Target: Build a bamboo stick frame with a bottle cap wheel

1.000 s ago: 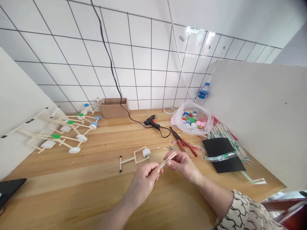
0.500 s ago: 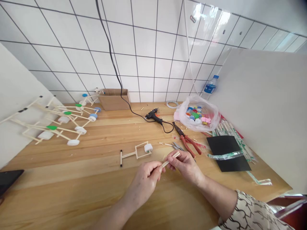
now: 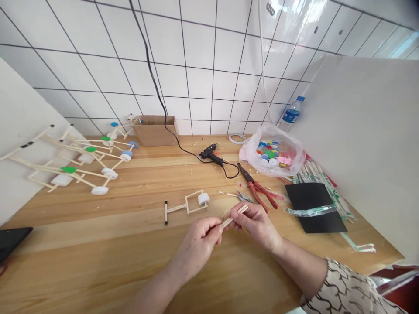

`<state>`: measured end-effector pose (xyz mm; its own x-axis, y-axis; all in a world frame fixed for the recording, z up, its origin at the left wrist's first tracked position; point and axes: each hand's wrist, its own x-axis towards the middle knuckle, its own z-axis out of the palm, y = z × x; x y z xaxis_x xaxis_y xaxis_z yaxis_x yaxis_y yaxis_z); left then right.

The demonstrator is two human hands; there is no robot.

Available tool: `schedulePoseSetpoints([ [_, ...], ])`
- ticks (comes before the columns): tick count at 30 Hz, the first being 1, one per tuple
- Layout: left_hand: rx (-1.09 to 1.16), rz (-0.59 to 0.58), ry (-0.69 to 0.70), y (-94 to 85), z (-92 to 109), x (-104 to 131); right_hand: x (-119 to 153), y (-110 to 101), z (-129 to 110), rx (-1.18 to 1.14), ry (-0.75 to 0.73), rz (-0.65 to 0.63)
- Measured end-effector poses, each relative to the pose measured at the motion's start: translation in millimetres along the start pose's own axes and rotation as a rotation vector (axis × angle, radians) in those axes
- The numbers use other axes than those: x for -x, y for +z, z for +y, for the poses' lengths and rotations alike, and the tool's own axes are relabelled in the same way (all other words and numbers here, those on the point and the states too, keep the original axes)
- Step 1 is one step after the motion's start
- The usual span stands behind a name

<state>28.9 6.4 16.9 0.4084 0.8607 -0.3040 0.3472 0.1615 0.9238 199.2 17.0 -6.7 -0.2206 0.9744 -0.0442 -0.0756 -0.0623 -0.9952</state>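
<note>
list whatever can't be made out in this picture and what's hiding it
All in the head view:
- Wooden sticks: lower ends hidden by the left hand.
- Scissors: handles mostly hidden behind the right hand.
- Cardboard box: bottom inside hidden by its front wall.
- Dark flat object: cut off by the left edge.
- Bottle: label print too small to read.

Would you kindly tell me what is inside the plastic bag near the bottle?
The plastic bag holds colorful, cap-like pieces and pink pieces; whatever lies beneath the top layer is covered.
</note>
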Motion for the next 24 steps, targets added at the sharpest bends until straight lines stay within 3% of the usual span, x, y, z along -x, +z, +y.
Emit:
schedulePoseSetpoints([
  [15,-0.003,-0.021,0.004,-0.2,-3.7,3.1,4.8,1.1,0.3,0.0,0.008,-0.02],
  [19,0.003,-0.016,-0.005,-0.4,-2.6,4.5,5.3,0.0,-10.3,0.045,0.022,-0.076],
  [22,0.044,0.031,0.0,-2.8,-3.5,4.1,4.7,-8.7,-25.3,0.219,-0.032,-0.22],
  [24,0.082,0.08,-0.008,-4.9,-5.1,3.0,2.1,-19.8,-31.9,0.498,-0.187,-0.155],
])
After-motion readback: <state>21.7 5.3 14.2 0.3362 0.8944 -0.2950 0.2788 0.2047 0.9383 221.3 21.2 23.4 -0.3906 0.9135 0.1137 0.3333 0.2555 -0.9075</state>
